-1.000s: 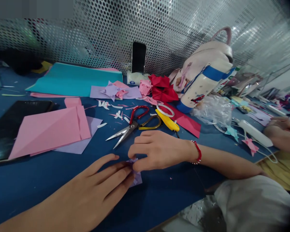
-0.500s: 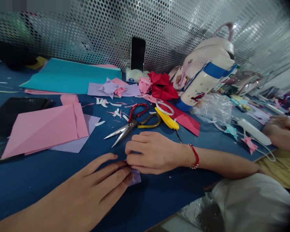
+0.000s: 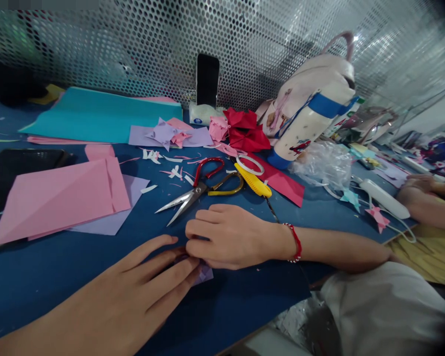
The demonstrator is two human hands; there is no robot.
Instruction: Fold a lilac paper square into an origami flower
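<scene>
The small purple paper piece (image 3: pixel 205 275) is lying on the near part of the tabletop (image 3: pixel 244 306), mostly covered by both hands. Its visible corner is showing creases, so some folding seems done; how much is left is staying out of view under the fingers. The left hand (image 3: pixel 107 296) is stretching its fingers over the paper, and the right hand (image 3: pixel 233 237) is curling its fingers at its edge; whether either is pinching it, I cannot tell.

Farther back, a purple star (image 3: pixel 164 133) and red folded shapes (image 3: pixel 246 131) are sitting, looking finished. Pink sheets (image 3: pixel 66 198) at left and teal sheets (image 3: pixel 96 116) at far left are lying largely uncut. Open scissors (image 3: pixel 198 190) are resting just beyond the hands, their blades pointing left and near, with paper scraps (image 3: pixel 176 172) scattering behind them; nothing is visibly blocking the hands.
</scene>
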